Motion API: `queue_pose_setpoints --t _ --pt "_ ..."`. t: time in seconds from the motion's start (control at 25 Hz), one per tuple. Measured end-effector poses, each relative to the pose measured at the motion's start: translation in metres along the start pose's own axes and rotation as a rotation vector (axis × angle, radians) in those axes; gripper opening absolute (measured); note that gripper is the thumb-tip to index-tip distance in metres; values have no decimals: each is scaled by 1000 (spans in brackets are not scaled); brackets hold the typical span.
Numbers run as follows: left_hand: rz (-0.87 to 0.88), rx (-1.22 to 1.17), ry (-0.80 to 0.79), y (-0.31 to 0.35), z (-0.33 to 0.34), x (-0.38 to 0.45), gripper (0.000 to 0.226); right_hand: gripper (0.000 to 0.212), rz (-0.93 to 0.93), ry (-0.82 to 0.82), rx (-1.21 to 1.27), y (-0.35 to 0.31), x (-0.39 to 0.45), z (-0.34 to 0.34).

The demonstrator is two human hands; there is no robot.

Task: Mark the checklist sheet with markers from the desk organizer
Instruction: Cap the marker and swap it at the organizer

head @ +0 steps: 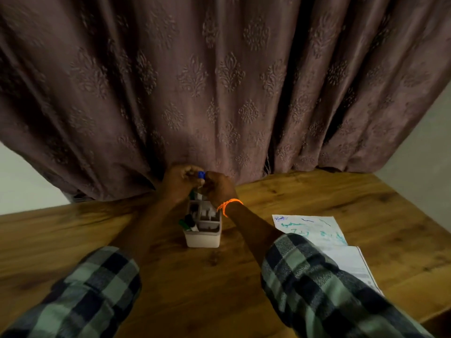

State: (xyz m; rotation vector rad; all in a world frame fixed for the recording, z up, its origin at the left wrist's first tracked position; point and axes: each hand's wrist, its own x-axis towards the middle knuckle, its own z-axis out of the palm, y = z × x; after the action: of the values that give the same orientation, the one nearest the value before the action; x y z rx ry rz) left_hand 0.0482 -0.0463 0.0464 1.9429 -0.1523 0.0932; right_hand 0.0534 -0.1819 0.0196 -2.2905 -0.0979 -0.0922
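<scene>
A white desk organizer (203, 237) stands mid-table with several markers in its compartments, green and black caps showing at its front left. Both hands meet above its far end. My left hand (179, 182) and my right hand (218, 187) are closed together around a blue-capped marker (201, 174), whose cap shows between the fingers. Which part each hand grips is hidden. The checklist sheet (310, 229) lies to the right, with blue and green scribbles on it, partly under my right sleeve.
The wooden table (170, 272) runs to a brown patterned curtain (219, 93) right behind the organizer. A second white paper (353, 264) lies nearer me, overlapping the checklist sheet. The table's right edge is close beyond the papers.
</scene>
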Motion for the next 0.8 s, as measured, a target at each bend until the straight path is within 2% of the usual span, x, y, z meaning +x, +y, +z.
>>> queue_pose_setpoints --t 0.12,0.16,0.24,0.36,0.44,0.52,0.6,0.72,0.8 --pt "-38 28 13 -15 -4 -12 31 13 -78 31 -51 3 -4 19" --pt "-54 16 12 -18 -6 -15 32 17 -87 23 -53 1 -5 21" --pt "-68 -10 37 -23 -11 -20 33 26 9 16 132 -6 -7 17" --pt "5 70 148 -24 -19 -29 12 31 143 -23 288 -1 -12 6" --pt "19 77 69 -21 -21 -41 10 33 116 10 299 6 -20 1" --pt "-17 98 -107 -19 -22 -56 24 41 20 39 265 12 -35 0" --pt "-52 133 -201 -19 -24 -66 41 36 -82 45 184 22 -48 7" --pt "-14 220 -234 -21 -26 -74 36 27 -81 -103 168 22 -71 14" --pt "30 226 -285 -22 -27 -79 33 21 -82 -129 177 25 -79 27"
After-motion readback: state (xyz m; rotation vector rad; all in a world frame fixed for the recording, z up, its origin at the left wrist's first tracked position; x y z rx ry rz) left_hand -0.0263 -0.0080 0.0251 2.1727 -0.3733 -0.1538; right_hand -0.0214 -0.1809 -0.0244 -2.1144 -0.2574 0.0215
